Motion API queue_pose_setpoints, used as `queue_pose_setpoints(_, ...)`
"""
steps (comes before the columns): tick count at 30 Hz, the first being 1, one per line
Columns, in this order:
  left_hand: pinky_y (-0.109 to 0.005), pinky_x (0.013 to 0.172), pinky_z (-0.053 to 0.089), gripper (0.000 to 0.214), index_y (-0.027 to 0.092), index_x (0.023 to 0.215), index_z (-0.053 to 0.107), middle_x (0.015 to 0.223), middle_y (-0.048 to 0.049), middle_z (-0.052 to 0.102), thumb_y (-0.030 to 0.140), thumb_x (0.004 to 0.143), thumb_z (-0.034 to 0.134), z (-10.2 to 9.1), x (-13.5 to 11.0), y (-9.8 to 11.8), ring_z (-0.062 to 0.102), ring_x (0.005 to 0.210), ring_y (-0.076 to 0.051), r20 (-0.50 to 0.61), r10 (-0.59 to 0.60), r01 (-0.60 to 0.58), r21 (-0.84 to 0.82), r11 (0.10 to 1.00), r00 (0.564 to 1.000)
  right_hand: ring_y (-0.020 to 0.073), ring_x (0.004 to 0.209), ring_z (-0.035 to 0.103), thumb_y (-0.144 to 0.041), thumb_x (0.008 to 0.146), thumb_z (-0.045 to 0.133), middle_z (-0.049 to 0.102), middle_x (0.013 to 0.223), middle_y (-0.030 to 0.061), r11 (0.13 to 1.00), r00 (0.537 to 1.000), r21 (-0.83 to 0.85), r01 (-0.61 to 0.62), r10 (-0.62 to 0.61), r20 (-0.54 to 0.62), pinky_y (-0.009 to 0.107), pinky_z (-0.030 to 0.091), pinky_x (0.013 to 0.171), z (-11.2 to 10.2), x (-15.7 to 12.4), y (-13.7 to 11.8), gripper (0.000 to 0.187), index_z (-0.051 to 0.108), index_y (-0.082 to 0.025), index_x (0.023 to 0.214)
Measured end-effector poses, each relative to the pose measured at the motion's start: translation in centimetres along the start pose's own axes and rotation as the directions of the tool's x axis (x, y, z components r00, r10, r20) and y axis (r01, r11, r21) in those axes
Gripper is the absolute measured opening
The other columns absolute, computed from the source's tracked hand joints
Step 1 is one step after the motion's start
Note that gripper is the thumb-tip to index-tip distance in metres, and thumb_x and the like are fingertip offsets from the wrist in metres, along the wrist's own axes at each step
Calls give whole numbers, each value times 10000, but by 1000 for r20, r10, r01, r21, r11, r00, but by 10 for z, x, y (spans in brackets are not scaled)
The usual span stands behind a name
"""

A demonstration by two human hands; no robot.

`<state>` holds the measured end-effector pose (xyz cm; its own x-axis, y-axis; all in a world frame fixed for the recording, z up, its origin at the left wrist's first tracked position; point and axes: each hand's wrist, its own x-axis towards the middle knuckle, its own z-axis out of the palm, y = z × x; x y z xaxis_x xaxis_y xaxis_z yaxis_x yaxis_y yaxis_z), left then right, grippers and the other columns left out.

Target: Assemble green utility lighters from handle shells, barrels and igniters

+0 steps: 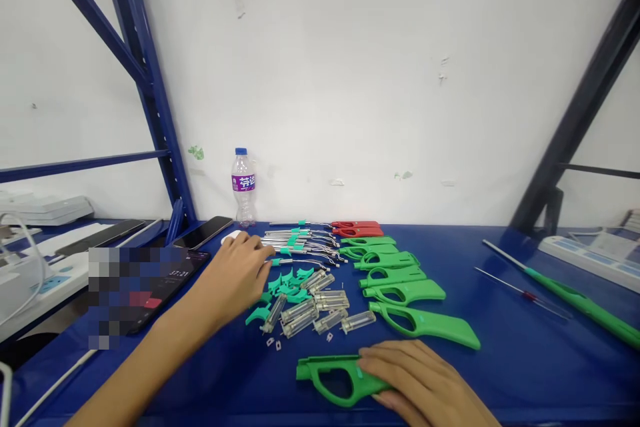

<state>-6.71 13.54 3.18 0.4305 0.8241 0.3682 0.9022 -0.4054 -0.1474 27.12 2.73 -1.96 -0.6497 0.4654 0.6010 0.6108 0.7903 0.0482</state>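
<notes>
My right hand [425,380] grips the handle end of a green lighter casing [327,367] near the table's front edge, fingers over the top and thumb below. My left hand [243,273] reaches over the left end of a group of metal lighter tubes [285,239] with thin wires. Its fingers are bent, with the thumb apart from the index finger; the fingertips are partly hidden. Beside and below that hand lie teal triggers [290,290] and clear fuel tanks [300,317]. Tiny white pieces [274,343] lie in front of the tanks.
Green casing halves [425,325] form a column on the blue table [500,373], with red casings [357,227] behind. A long green lighter [580,300] and a thin metal rod [520,292] lie right. A bottle [243,190] stands at the wall; phones [175,280] lie left.
</notes>
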Motion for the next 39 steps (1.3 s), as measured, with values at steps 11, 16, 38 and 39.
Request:
queue_pose_setpoints(11, -474, 959, 633, 321, 181, 1303, 687, 1303, -93, 717, 384, 1057, 715, 33, 38, -34, 732, 1108, -248, 293, 75, -70, -28, 997, 953, 178, 1037, 835, -417, 1113, 622, 864, 1177, 9, 979, 993, 168, -113, 108, 37, 231, 650, 973, -4, -4, -1, 296, 741, -266, 1339)
queue_pose_setpoints(16, -490, 978, 624, 319, 178, 1295, 689, 1306, -94, 715, 384, 1053, 719, 22, 36, -29, 726, 1132, -258, 205, 27, -23, -20, 1000, 978, 180, 940, 824, -441, 1113, 614, 867, 1064, 8, 913, 975, 346, -215, 223, 14, 226, 674, 853, -5, -3, -3, 258, 768, -308, 1271)
queue_pose_setpoints(38, -438, 925, 602, 245, 168, 1306, 644, 1245, -90, 705, 304, 1120, 562, 0, 28, -3, 713, 1040, -233, -137, -199, 166, -218, 962, 970, 207, 1210, 780, -266, 1113, 636, 830, 1288, 25, 914, 960, 337, -226, 151, 234, 322, 595, 1101, 1, 8, -2, 285, 724, -262, 1384)
queue_pose_setpoints(39, -433, 925, 589, 255, 171, 1320, 634, 1249, -96, 700, 288, 1128, 513, -1, 28, 0, 706, 1031, -236, -148, -210, 170, -243, 955, 966, 204, 1204, 784, -258, 1120, 619, 830, 1290, 27, 916, 963, 336, -220, 148, 226, 317, 598, 1095, 2, 8, -1, 291, 720, -259, 1393)
